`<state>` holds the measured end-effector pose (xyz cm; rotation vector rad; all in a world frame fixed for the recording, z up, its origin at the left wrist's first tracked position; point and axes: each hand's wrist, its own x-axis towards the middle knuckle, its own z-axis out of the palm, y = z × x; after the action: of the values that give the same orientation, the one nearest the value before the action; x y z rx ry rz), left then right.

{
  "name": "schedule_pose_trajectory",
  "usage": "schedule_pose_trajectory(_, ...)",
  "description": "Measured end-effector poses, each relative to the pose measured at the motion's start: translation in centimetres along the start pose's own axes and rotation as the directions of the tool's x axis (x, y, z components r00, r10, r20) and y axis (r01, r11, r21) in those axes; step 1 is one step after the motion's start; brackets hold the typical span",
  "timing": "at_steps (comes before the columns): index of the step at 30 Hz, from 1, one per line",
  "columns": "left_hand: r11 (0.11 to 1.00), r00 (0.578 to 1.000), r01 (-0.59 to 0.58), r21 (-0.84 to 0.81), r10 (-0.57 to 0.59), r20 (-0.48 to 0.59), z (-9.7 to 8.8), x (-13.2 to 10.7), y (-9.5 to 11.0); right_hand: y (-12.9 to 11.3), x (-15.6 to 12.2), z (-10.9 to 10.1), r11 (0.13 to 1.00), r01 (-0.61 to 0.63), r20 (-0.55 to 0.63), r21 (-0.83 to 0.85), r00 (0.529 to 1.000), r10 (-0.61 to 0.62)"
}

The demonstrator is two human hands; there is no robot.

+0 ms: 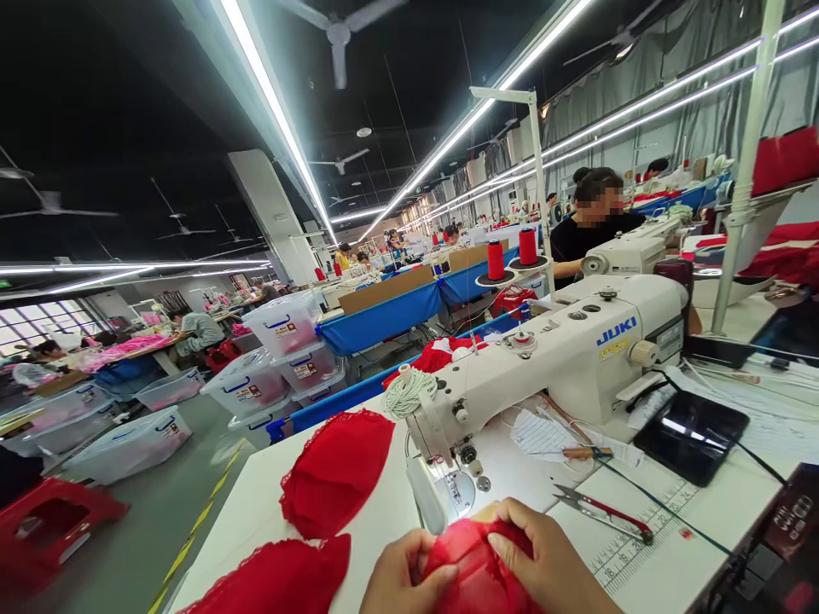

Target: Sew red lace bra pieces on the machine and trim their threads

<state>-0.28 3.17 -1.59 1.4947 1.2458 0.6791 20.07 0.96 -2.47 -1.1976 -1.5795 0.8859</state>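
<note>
Both of my hands hold a piece of sheer red fabric (470,558) just in front of the sewing machine (512,358). My left hand (403,573) pinches its left side between thumb and fingers. On the other side, my right hand (543,550) grips the cloth with the thumb on top. The fabric's lower part runs out of view. Close beyond my fingers lies the lit needle plate (461,493). To the left, a red lace-edged cup piece (339,469) rests on the white table, with another red piece (281,580) nearer me.
Red-handled thread snips (605,512) lie right of my right hand, beside a printed ruler scale. Further right is a black phone or tablet (692,435) with a cable. Red thread cones (496,260) stand behind the machine. A co-worker (592,213) sits beyond it. Clear plastic bins (249,384) are stacked left.
</note>
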Motion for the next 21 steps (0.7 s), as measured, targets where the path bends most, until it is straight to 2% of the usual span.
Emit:
schedule_pose_trajectory(4,0.999,0.994,0.012,0.037,-0.008,-0.113,-0.3,-0.1,1.4,0.2,0.3,0.1,0.999,0.009,-0.002,-0.036,1.0,-0.009)
schedule_pose_trajectory(7,0.983,0.996,0.066,-0.171,-0.075,-0.045,0.0,-0.7,1.8,0.6,0.4,0.1,0.995,0.022,0.017,-0.097,1.0,-0.021)
schedule_pose_trajectory(9,0.941,0.993,0.117,-0.318,-0.121,0.006,0.2,-1.1,1.7,0.8,0.4,0.0,0.985,0.037,0.025,-0.168,0.999,-0.034)
schedule_pose_trajectory(12,0.883,0.993,0.093,-0.46,-0.117,-0.025,0.3,-1.3,1.7,0.8,0.5,-0.3,0.962,0.039,0.047,-0.269,0.999,-0.027)
schedule_pose_trajectory(14,0.881,0.994,0.078,-0.466,-0.107,-0.036,0.3,-1.4,1.9,0.7,0.6,-0.6,0.948,0.024,0.062,-0.318,0.998,-0.004)
schedule_pose_trajectory(17,0.897,0.992,0.118,-0.426,-0.121,0.02,0.4,-1.4,2.4,0.7,0.7,-0.9,0.926,0.011,0.053,-0.376,0.999,0.01)
schedule_pose_trajectory(21,0.911,0.994,0.104,-0.398,-0.11,0.008,0.5,-1.2,2.7,0.9,0.6,-0.8,0.916,0.051,0.046,-0.399,0.998,-0.035)
